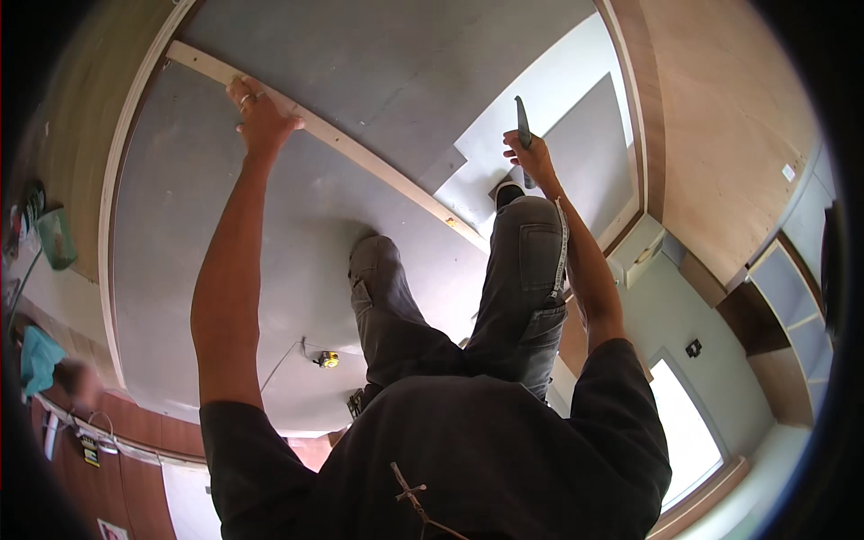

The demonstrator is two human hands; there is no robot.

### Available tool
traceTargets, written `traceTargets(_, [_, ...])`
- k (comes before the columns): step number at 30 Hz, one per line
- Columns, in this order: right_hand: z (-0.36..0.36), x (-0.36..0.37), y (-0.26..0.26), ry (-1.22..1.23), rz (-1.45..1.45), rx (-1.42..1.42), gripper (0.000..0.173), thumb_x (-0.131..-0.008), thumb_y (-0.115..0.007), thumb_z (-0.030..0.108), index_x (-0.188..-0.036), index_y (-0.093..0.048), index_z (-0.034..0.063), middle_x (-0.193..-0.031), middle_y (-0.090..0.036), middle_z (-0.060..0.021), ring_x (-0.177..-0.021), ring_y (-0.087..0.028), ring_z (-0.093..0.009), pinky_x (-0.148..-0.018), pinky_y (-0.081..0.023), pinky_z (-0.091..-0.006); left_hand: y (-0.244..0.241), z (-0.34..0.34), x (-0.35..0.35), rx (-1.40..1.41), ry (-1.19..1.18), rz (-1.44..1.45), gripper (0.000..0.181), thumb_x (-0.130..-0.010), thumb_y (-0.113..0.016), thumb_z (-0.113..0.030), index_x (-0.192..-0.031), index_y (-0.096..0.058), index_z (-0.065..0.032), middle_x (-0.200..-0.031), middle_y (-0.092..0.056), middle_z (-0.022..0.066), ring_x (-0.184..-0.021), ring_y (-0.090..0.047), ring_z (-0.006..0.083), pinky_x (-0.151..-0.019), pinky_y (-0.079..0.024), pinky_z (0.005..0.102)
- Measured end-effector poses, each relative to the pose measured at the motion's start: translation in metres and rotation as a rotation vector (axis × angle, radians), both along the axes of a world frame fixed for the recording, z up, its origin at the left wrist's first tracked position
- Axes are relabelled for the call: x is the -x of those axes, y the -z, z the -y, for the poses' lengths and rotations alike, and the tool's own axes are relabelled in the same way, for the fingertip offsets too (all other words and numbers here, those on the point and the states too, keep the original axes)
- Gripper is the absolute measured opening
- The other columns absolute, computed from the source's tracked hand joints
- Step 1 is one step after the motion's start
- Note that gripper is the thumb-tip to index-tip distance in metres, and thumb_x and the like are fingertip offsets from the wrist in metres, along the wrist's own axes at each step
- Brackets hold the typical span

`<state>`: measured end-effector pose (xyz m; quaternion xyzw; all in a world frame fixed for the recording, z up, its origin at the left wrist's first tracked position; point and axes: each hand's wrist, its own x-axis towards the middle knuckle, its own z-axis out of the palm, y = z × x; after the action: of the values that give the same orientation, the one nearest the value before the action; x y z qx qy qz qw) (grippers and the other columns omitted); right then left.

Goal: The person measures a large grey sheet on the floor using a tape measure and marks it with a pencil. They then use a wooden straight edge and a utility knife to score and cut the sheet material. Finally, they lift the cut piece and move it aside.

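My left hand (pixel 262 118) rests on a long, narrow wooden batten (pixel 378 160), fingers spread over its upper left part. The batten lies diagonally across large grey panels (pixel 324 196), and small marks or holes dot its face. In my right hand (pixel 530 155) is a dark, slim tool (pixel 522 121) with a hooked tip, its handle end showing below my fist; its exact kind I cannot tell. A white surface (pixel 503 115) shows beside the panels near this hand. My left knee bears on the grey panel, and my right shoe is by the white area.
A yellow tape measure (pixel 329 359) lies on the panel near my left leg, beside a thin cord. Wooden edging (pixel 108 223) borders the panel at the left. A green container (pixel 57 237) and a teal bag (pixel 40 358) are at far left. Open shelving (pixel 786 290) stands at right.
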<state>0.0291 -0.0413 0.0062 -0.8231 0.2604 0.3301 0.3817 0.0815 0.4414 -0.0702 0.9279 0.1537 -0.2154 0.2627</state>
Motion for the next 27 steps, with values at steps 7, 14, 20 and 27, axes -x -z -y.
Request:
traceTargets(7, [0.006, -0.029, 0.065, 0.521, -0.003, -0.303, 0.036, -0.094, -0.059, 0.014, -0.128, -0.052, 0.0063, -0.106, -0.06, -0.0102, -0.089, -0.067, -0.025, -0.071, -0.055, -0.0332, 0.013, -0.001, 0.006, -0.062, 0.065, 0.055, 0.131, -0.061, -0.089, -0.033, -0.147, -0.002, 0.0115, -0.156, 0.002, 0.0218, -0.147, -0.004, 0.0363, -0.107, -0.041, 0.0498])
traceTargets(14, [0.039, -0.041, 0.114, 0.61, 0.155, -0.436, 0.02, -0.096, -0.055, 0.011, -0.114, -0.051, 0.0045, -0.103, -0.063, -0.0142, -0.09, -0.066, -0.023, -0.076, -0.053, -0.0344, 0.019, 0.003, 0.004, -0.078, 0.086, 0.035, 0.132, -0.059, -0.09, -0.035, -0.147, -0.004, 0.0115, -0.156, 0.0, 0.0231, -0.146, -0.014, 0.0343, -0.113, -0.034, 0.0415])
traceTargets(20, [0.045, -0.037, 0.128, 0.649, 0.193, -0.601, 0.032, -0.096, -0.054, 0.013, -0.125, -0.05, 0.0008, -0.099, -0.064, -0.0112, -0.09, -0.065, -0.021, -0.078, -0.05, -0.0325, 0.036, -0.008, 0.014, -0.212, 0.095, 0.087, 0.127, -0.06, -0.088, -0.039, -0.151, -0.009, 0.0027, -0.157, -0.001, 0.0229, -0.145, -0.012, 0.0394, -0.111, -0.029, 0.0558])
traceTargets(27, [0.068, -0.036, 0.151, 0.633, 0.196, -0.643, 0.035, -0.091, -0.066, 0.024, -0.115, -0.059, -0.0001, -0.089, -0.064, -0.007, -0.079, -0.064, -0.017, -0.068, -0.048, -0.0287, 0.022, 0.153, 0.081, -0.107, -0.095, 0.397, 0.096, -0.073, -0.08, -0.034, -0.149, -0.029, -0.0053, -0.152, -0.029, 0.0217, -0.142, -0.024, 0.0378, -0.114, -0.027, 0.0479])
